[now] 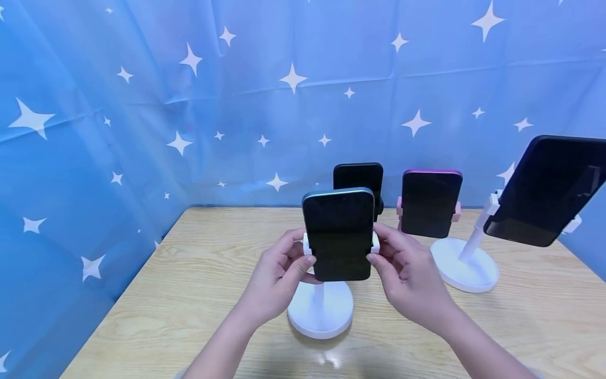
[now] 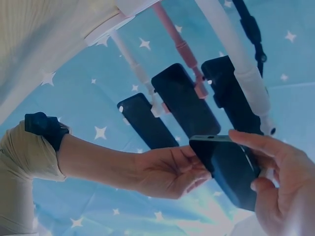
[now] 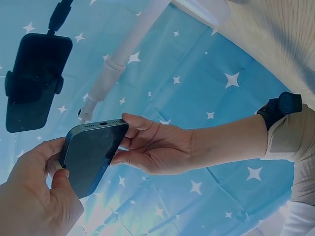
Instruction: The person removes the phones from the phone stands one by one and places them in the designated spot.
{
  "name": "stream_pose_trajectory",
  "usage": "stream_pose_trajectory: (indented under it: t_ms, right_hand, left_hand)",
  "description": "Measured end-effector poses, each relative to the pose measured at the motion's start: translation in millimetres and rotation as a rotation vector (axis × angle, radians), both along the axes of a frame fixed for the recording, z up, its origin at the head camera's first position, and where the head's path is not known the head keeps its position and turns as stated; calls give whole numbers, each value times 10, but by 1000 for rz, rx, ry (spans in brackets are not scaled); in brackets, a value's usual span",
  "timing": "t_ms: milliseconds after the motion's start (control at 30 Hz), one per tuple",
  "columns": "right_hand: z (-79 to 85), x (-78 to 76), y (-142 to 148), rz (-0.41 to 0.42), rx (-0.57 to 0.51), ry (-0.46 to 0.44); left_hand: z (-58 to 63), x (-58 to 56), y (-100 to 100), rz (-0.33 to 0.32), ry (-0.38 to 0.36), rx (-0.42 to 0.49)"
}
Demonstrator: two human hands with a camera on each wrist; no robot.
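A smartphone (image 1: 338, 237) with a light blue-green edge stands upright, its dark screen facing me, between the white clamp arms (image 1: 375, 242) of a phone stand. The stand's round white base (image 1: 322, 316) rests on the table below. My left hand (image 1: 279, 276) grips the phone and clamp at the left side, thumb on the front edge. On the opposite side, my right hand (image 1: 412, 273) pinches the phone's edge and clamp, with fingers partly hidden behind. Both wrist views show the phone (image 2: 226, 169) (image 3: 93, 155) from below, between the two hands.
Behind stand a black phone (image 1: 358, 176) and a pink-edged phone (image 1: 432, 202) in a pink holder. At right, a large dark phone (image 1: 549, 189) sits tilted on a white stand (image 1: 464, 266). A blue star-patterned curtain (image 1: 251, 110) borders the wooden table (image 1: 189, 295).
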State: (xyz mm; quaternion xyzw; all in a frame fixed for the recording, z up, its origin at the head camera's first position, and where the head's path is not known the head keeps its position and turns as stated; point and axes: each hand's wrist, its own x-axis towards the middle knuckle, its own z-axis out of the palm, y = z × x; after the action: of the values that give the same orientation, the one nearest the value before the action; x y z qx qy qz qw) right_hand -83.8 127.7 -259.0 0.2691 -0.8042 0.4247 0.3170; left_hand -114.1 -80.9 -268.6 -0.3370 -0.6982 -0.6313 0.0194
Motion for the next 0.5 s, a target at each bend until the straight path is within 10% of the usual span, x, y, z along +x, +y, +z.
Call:
stream_pose_trajectory:
  t_ms: [500]
  right_hand:
    - [-90,83,267,-40,-16,-3]
  left_hand:
    - [-7,20,235,-80,-9,3]
